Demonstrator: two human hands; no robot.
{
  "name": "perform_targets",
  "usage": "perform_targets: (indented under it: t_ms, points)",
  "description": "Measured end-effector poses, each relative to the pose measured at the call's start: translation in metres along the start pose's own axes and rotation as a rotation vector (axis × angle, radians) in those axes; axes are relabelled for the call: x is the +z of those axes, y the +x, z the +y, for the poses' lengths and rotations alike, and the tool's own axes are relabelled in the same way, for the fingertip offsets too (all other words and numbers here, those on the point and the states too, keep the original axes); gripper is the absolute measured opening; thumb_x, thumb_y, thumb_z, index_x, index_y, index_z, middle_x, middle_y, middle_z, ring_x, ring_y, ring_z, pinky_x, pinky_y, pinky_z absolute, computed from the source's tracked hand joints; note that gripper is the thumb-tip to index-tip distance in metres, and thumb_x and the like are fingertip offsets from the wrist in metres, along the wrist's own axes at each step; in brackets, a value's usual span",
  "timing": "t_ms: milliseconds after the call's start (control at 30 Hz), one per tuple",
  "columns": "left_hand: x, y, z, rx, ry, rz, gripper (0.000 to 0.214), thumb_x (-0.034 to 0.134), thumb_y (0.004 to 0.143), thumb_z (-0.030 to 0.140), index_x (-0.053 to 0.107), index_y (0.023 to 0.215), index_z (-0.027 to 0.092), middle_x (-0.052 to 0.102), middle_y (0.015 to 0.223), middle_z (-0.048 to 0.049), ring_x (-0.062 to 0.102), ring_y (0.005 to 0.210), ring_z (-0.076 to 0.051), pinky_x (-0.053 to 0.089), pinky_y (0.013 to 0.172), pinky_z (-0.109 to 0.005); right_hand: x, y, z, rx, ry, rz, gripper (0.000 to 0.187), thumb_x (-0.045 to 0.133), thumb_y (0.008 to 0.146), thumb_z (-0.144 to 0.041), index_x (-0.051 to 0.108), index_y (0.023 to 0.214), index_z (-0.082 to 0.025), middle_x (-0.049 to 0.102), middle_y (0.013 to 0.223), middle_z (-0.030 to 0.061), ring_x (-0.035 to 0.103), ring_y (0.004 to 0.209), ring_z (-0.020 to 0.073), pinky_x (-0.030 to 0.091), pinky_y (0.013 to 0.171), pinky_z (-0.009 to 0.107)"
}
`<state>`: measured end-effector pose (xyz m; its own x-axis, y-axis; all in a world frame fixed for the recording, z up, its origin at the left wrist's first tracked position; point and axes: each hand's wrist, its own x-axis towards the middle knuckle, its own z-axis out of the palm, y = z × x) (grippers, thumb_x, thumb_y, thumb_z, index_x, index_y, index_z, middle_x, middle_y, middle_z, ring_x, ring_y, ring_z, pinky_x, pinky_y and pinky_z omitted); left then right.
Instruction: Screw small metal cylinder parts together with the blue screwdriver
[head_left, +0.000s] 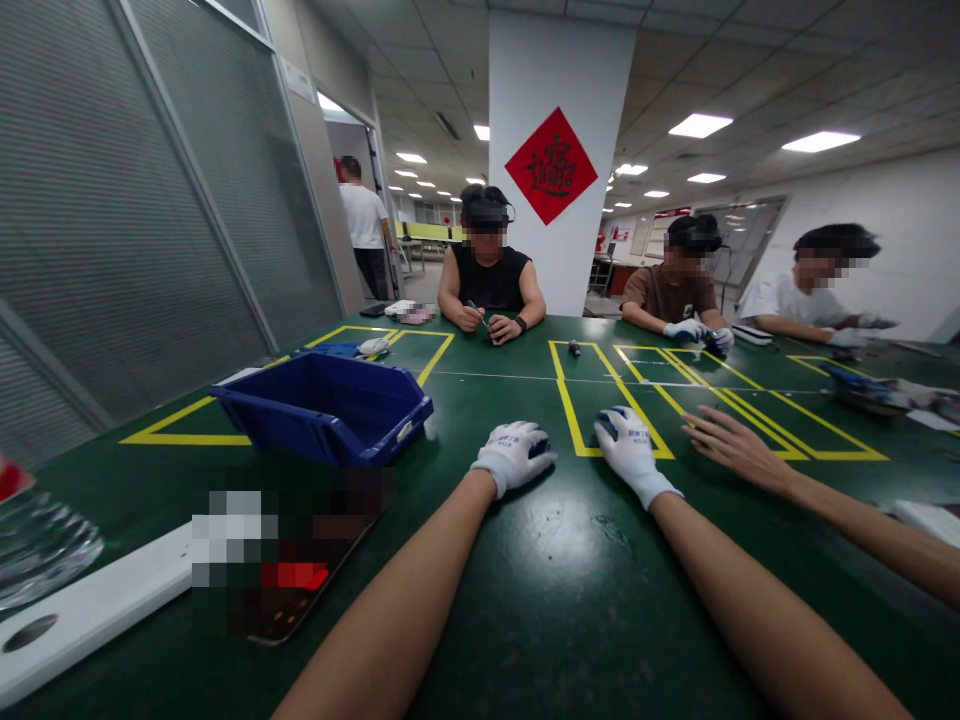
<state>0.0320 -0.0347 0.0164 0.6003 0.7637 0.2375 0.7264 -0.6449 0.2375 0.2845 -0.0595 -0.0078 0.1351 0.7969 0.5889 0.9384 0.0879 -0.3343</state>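
Observation:
My left hand (pixel 514 452) wears a white glove and rests on the green table (pixel 547 560) with its fingers curled under into a loose fist; I see nothing in it. My right hand (pixel 628 448), also in a white glove, lies on the table beside a yellow tape line (pixel 571 418), fingers bent and together, holding nothing that I can see. The two hands are about a hand's width apart. A blue plastic bin (pixel 330 405) stands to the left of my left hand.
A bare hand of another person (pixel 731 445) lies flat on the table just right of mine. A phone (pixel 292 580) and a white object (pixel 90 610) lie near left. Three seated people work at the far side. A small dark part (pixel 574 348) lies in a yellow-taped box.

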Motion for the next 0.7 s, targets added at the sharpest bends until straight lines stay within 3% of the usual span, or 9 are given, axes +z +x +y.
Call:
perform_targets:
  t_ms: [167,267,367,467,567,633,700]
  points:
    - [0.003,0.003,-0.002,-0.021,-0.008,-0.009,0.040,0.047,0.086,0.055,0.063,0.115,0.031,0.057,0.128,-0.0008,0.049,0.119,-0.022,0.033,0.103,-0.036,-0.026,0.008,0.028,0.153,-0.103,0.264,0.040,0.042,0.088,-0.040,0.062,0.114,-0.016,0.054,0.115,0.0139,0.049,0.109,0.0250,0.035,0.097,0.039]
    - [0.004,0.003,-0.002,-0.056,-0.014,0.010,0.034,0.049,0.086,0.050,0.063,0.109,0.029,0.060,0.120,-0.0010,0.052,0.114,-0.021,0.036,0.099,-0.033,-0.047,0.005,0.043,0.302,-0.212,0.558,0.056,0.046,0.086,-0.046,0.046,0.133,-0.016,0.044,0.130,0.0175,0.037,0.122,0.0290,0.027,0.103,0.043]
    - [0.003,0.002,0.000,-0.149,-0.001,0.052,0.032,0.051,0.086,0.046,0.059,0.111,0.027,0.062,0.114,-0.0040,0.055,0.107,-0.023,0.040,0.094,-0.035,-0.058,0.001,0.061,0.453,-0.261,0.684,0.074,0.051,0.081,-0.050,0.032,0.141,-0.012,0.038,0.135,0.0229,0.033,0.126,0.0333,0.024,0.104,0.046]
    - [0.002,0.002,0.001,-0.223,-0.002,0.081,0.031,0.050,0.086,0.036,0.053,0.116,0.028,0.062,0.113,-0.0063,0.057,0.103,-0.025,0.042,0.089,-0.037,-0.057,0.002,0.087,0.704,-0.228,0.614,0.084,0.055,0.076,-0.052,0.029,0.142,-0.007,0.039,0.132,0.0283,0.038,0.122,0.0380,0.031,0.099,0.050]
    - [0.000,0.004,0.000,-0.316,-0.012,0.072,0.029,0.044,0.088,0.031,0.052,0.116,0.030,0.063,0.110,-0.0079,0.059,0.100,-0.026,0.045,0.083,-0.038,-0.050,0.008,0.110,0.925,-0.152,0.341,0.074,0.055,0.075,-0.053,0.042,0.134,-0.010,0.051,0.121,0.0267,0.050,0.110,0.0396,0.039,0.089,0.052]
    - [-0.001,0.006,-0.002,-0.390,-0.026,0.056,0.032,0.041,0.089,0.033,0.050,0.120,0.031,0.064,0.107,-0.0087,0.060,0.098,-0.027,0.047,0.078,-0.038,-0.044,0.012,0.112,0.871,-0.126,0.164,0.061,0.053,0.077,-0.051,0.054,0.123,-0.011,0.057,0.112,0.0231,0.055,0.102,0.0365,0.042,0.086,0.050]
    - [-0.002,0.009,-0.003,-0.435,-0.049,0.047,0.041,0.040,0.090,0.033,0.042,0.131,0.033,0.065,0.106,-0.0089,0.060,0.098,-0.027,0.047,0.077,-0.037,-0.037,0.014,0.097,0.687,-0.087,0.068,0.053,0.052,0.079,-0.050,0.060,0.115,-0.013,0.061,0.107,0.0192,0.058,0.099,0.0320,0.043,0.086,0.045]
